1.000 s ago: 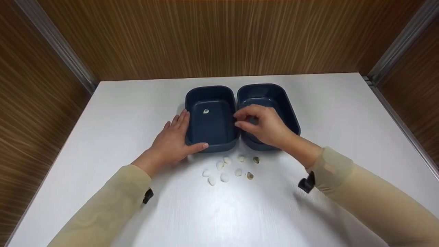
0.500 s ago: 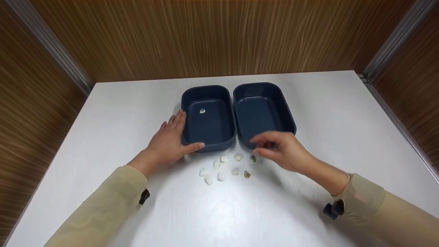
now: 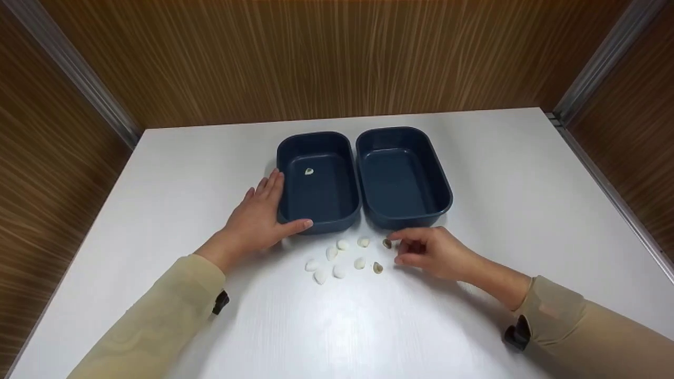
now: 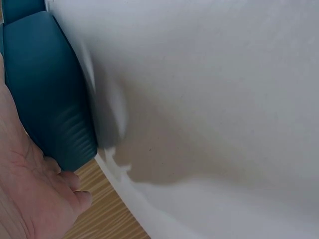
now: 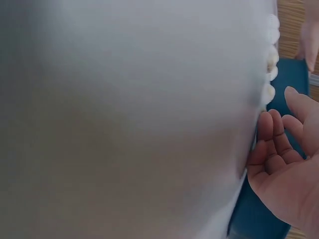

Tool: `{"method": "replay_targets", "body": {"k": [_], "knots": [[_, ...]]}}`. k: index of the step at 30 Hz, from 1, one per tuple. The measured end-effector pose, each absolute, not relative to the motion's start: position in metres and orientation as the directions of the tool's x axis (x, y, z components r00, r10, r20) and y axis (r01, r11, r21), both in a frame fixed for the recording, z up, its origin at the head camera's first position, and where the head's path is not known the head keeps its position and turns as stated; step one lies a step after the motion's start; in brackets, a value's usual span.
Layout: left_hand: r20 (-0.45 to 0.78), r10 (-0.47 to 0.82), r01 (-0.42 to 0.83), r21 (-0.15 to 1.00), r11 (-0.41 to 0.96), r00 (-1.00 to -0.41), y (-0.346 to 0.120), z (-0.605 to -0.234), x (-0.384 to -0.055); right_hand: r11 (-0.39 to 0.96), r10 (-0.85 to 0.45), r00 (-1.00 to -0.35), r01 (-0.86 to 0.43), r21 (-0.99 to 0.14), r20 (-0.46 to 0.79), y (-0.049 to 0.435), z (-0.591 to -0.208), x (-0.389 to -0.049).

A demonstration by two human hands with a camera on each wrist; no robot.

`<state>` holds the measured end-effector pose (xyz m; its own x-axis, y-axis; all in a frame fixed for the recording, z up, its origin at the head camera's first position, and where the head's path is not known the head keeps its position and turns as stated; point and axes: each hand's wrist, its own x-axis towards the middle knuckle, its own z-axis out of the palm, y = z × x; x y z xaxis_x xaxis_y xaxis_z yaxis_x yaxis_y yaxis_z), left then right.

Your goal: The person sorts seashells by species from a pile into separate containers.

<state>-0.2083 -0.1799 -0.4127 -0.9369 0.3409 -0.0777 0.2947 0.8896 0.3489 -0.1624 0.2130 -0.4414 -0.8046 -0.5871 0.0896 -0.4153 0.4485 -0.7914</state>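
Observation:
My left hand (image 3: 255, 221) rests along the near left corner of the left dark blue tray (image 3: 321, 202), its fingers on the side wall and thumb over the front rim. One small pale shell (image 3: 309, 171) lies in that tray. My right hand (image 3: 439, 252) is low over the table, index fingertip right at a brown shell (image 3: 387, 243), with the thumb apart from it. Another brown shell (image 3: 378, 267) lies just nearer. To their left are several white shells (image 3: 338, 271). In the right wrist view the right thumb and index finger (image 5: 295, 127) stand spread.
A second dark blue tray (image 3: 403, 184) stands close beside the first, on the right. Both are on a white table (image 3: 337, 337), with a wood-grain panel (image 3: 337, 63) behind and more panels at the sides.
My right hand has come back from over the right tray, down and toward me, to the brown shell in front of it. The left hand stays on the left tray.

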Motion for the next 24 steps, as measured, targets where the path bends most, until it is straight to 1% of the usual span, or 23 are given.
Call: {"method": "replay_targets", "body": {"k": [3, 14, 24], "knots": [[-0.080, 0.338, 0.291, 0.349, 0.891, -0.938, -0.180, -0.412, -0.208, 0.465, -0.581, -0.811, -0.402, -0.789, 0.071, 0.212, -0.444, -0.164], [-0.066, 0.339, 0.296, 0.352, 0.888, -0.938, -0.180, -0.416, -0.209, 0.521, -0.558, -0.827, -0.418, -0.745, 0.074, 0.207, -0.452, -0.167], [-0.070, 0.339, 0.295, 0.348, 0.890, -0.938, -0.180, -0.417, -0.210, 0.534, -0.563, -0.821, -0.450, -0.716, 0.097, 0.205, -0.454, -0.167]]}}
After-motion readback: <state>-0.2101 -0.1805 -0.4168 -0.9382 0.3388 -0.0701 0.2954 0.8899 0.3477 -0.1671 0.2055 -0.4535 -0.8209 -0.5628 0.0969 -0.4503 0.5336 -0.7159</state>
